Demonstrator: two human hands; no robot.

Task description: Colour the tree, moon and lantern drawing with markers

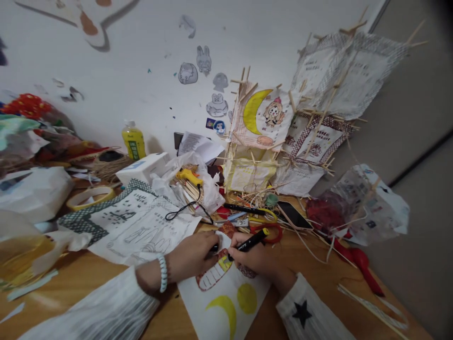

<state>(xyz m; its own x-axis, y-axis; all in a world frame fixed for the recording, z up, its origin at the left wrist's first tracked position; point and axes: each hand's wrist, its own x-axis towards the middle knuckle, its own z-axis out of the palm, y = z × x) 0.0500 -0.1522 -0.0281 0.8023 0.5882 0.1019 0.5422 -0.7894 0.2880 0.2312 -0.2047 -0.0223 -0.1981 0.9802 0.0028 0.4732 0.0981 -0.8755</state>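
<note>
My right hand (pixel 257 259) grips a black marker pen (pixel 252 241) with a yellow end. Its tip meets a partly yellow, striped shape (pixel 211 276) with a reddish-brown edge, drawn on a white paper sheet (pixel 194 302). Lower on that sheet are a yellow crescent and a yellow disc. Over the sheet's upper left part lies my left hand (pixel 191 257), its fingers curled round a small black marker cap (pixel 214 247). Part of the drawing is hidden under both hands.
Drawn-on sheets (pixel 141 233) lie left, near a tape roll (pixel 91 197). Behind stand a stick-and-paper lantern frame (pixel 264 118), a yellow-green bottle (pixel 133 140) and a plastic bag holding a yellow glue gun (pixel 189 177). A phone (pixel 294 215) and red-handled scissors (pixel 274 234) are right.
</note>
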